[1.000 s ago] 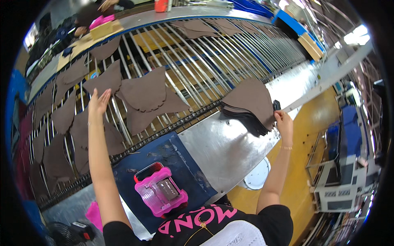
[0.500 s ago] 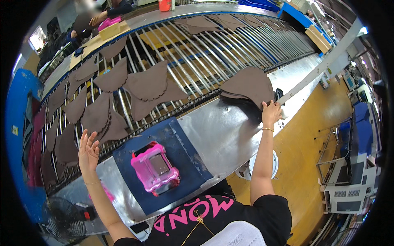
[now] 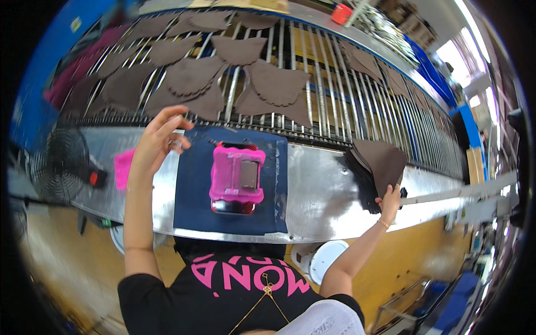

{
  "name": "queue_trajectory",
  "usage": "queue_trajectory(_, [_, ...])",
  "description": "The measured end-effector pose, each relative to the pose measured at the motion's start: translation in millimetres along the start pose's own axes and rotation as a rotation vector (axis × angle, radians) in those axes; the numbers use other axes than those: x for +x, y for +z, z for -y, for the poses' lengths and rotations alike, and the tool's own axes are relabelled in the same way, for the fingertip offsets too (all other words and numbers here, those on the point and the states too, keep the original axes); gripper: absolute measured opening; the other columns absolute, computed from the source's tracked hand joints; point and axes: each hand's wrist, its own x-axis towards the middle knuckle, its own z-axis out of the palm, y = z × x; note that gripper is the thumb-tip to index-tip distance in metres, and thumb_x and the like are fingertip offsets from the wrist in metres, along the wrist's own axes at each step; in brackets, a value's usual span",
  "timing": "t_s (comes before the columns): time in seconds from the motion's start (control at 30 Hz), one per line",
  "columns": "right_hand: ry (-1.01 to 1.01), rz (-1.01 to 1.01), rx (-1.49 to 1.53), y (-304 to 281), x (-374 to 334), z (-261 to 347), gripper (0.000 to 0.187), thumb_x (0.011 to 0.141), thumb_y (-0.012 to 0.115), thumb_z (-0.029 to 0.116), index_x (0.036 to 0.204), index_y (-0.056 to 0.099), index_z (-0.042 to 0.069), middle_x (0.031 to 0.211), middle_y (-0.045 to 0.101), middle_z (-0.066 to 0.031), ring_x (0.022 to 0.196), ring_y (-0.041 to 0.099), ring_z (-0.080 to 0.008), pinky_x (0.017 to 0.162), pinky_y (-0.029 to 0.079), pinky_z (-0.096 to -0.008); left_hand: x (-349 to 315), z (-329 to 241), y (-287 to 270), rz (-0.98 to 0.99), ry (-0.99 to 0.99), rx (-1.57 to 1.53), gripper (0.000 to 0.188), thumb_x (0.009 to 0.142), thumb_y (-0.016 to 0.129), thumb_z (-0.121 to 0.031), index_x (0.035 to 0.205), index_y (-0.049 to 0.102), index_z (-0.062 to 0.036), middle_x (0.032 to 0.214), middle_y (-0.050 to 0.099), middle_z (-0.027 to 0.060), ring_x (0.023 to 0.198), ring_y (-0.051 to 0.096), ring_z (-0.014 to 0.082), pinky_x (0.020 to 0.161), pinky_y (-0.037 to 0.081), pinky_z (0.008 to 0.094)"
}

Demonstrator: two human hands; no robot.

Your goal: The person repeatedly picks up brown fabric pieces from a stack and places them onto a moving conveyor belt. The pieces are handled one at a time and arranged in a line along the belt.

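Note:
My right hand (image 3: 389, 202) pinches the near corner of a dark brown, flat, curved sheet piece (image 3: 385, 159), which looks like leather. That piece lies at the top of a stack of similar sheets (image 3: 364, 184) on the metal table, at the right. My left hand (image 3: 163, 137) is raised over the far left corner of a navy mat (image 3: 195, 209), fingers apart and holding nothing. On the mat sits a pink frame-like plastic piece (image 3: 222, 174) with a rectangular opening showing dark brown. Red and black parts stick out at its far and near ends. Neither hand touches it.
Beyond the table runs a rack of metal rollers (image 3: 318, 84), carrying several brown scalloped pieces (image 3: 273, 84). A black fan (image 3: 66, 164) and a pink piece (image 3: 124, 169) are at the left. A metal bar (image 3: 463, 190) crosses at the right. A white bucket (image 3: 328, 261) stands below the table.
My view has turned, so the table now runs level across it. My left hand has come nearer the mat. My right hand stays at the stack, now on the top piece's near corner.

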Motion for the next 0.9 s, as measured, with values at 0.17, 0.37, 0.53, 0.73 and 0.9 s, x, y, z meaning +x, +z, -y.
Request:
queue_trajectory(0.17, [-0.282, -0.149, 0.139, -28, -67, 94, 0.039, 0.100, 0.043, 0.031, 0.122, 0.052, 0.001, 0.061, 0.057, -0.0099, 0.041, 0.055, -0.0135, 0.036, 0.039, -0.0259, -8, -11, 32, 0.076, 0.049, 0.228, 0.035, 0.092, 0.058, -0.023, 0.121, 0.054, -0.0035, 0.099, 0.062, 0.0092, 0.072, 0.064, 0.0134, 0.057, 0.051, 0.0224])
queue_trajectory(0.37, [-0.539, 0.141, 0.934, -8, -122, 159, 0.021, 0.099, 0.048, 0.023, 0.104, 0.049, 0.003, 0.080, 0.061, -0.0071, 0.043, 0.052, -0.0102, 0.036, 0.042, -0.0203, 4, 24, 57, 0.053, 0.486, 0.370, 0.049, 0.088, 0.065, -0.023, 0.128, 0.049, 0.0009, 0.129, 0.047, 0.0157, 0.087, 0.065, 0.0167, 0.068, 0.054, 0.0255])
queue_trajectory(0.53, [-0.577, 0.561, 1.269, 43, -191, 217, 0.013, 0.097, 0.049, 0.013, 0.102, 0.048, 0.002, 0.089, 0.062, -0.0094, 0.059, 0.058, -0.0123, 0.046, 0.047, -0.0236, -21, -20, 33, 0.072, 0.246, 0.145, 0.031, 0.090, 0.061, -0.015, 0.116, 0.056, 0.0021, 0.096, 0.063, 0.0137, 0.066, 0.066, 0.0156, 0.060, 0.054, 0.0246])
queue_trajectory(0.73, [-0.875, 0.614, 0.964, 100, -208, 227, 0.021, 0.083, 0.068, 0.004, 0.099, 0.055, -0.002, 0.090, 0.067, -0.0103, 0.073, 0.063, -0.0126, 0.066, 0.050, -0.0256, -58, -47, -26, -0.290, 0.408, 0.395, 0.015, 0.089, 0.062, -0.009, 0.100, 0.062, 0.0021, 0.073, 0.063, 0.0044, 0.056, 0.061, 0.0103, 0.051, 0.048, 0.0212])
queue_trajectory(0.9, [-0.939, 0.630, 0.907, 118, -220, 228, 0.023, 0.078, 0.074, 0.006, 0.098, 0.064, 0.000, 0.081, 0.068, -0.0128, 0.074, 0.067, -0.0200, 0.063, 0.050, -0.0276, -79, -57, -33, -0.375, 0.495, 0.500, 0.011, 0.086, 0.064, -0.005, 0.095, 0.064, 0.0019, 0.071, 0.062, 0.0024, 0.057, 0.059, 0.0071, 0.051, 0.045, 0.0192])
